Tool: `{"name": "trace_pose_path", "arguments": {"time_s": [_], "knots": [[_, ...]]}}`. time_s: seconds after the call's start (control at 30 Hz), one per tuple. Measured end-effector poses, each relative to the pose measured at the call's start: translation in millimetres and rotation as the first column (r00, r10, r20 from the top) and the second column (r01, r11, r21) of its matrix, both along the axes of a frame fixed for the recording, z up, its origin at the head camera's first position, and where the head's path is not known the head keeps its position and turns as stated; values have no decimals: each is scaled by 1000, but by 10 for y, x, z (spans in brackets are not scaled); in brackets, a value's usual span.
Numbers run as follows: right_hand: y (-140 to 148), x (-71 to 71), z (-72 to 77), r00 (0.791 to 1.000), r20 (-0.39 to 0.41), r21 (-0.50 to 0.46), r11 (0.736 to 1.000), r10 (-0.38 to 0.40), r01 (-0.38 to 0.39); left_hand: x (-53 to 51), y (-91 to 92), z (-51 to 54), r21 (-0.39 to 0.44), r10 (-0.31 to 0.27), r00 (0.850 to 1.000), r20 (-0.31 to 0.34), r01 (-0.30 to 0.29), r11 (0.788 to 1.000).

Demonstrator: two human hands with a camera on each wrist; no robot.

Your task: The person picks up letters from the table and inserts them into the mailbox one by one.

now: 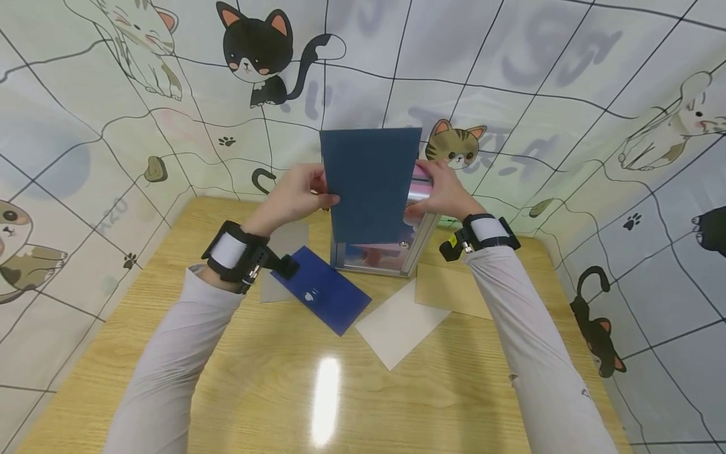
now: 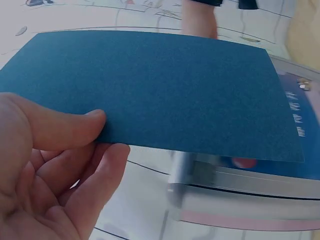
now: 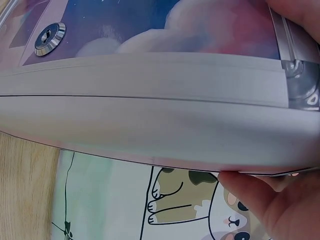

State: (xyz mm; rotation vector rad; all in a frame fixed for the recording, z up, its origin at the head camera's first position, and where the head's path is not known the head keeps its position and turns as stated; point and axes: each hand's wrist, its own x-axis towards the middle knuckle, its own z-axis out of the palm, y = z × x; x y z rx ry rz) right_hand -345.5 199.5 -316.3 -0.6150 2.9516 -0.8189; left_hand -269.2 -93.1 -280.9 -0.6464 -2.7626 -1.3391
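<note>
My left hand [image 1: 297,197] pinches the left edge of a dark blue paper sheet [image 1: 371,183] between thumb and fingers, as the left wrist view also shows. The sheet stands up in front of a lockable box [image 1: 377,260] and covers much of its front. Silver metal edges frame the box, and its front panel [image 3: 150,30] carries a pink and blue cloud print with a round key lock [image 3: 50,39]. Near the top right of the box, my right hand [image 1: 445,192] grips it, a thumb and fingers on opposite sides. The box's top is partly hidden behind the sheet.
Around the box's foot lie a bright blue envelope [image 1: 326,290] with a white mark, a white paper rectangle [image 1: 403,323], a tan one [image 1: 454,291] and a grey one [image 1: 271,289]. A cat-print cloth [image 1: 363,94] rises behind the wooden table [image 1: 255,384].
</note>
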Motion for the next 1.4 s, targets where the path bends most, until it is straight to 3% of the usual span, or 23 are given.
{"name": "trace_pose_path", "arguments": {"time_s": [0.37, 0.67, 1.4], "knots": [[16, -15, -8, 1000, -21, -15, 1000, 17, -17, -93, 110, 374, 5, 47, 997, -56, -47, 999], [47, -18, -13, 1000, -14, -12, 1000, 9, -9, -200, 164, 572, 27, 75, 995, -66, -74, 997], [3, -14, -25, 999, -38, -26, 1000, 11, -12, -456, 351, 721, -3, 118, 970, -212, -121, 993]]}}
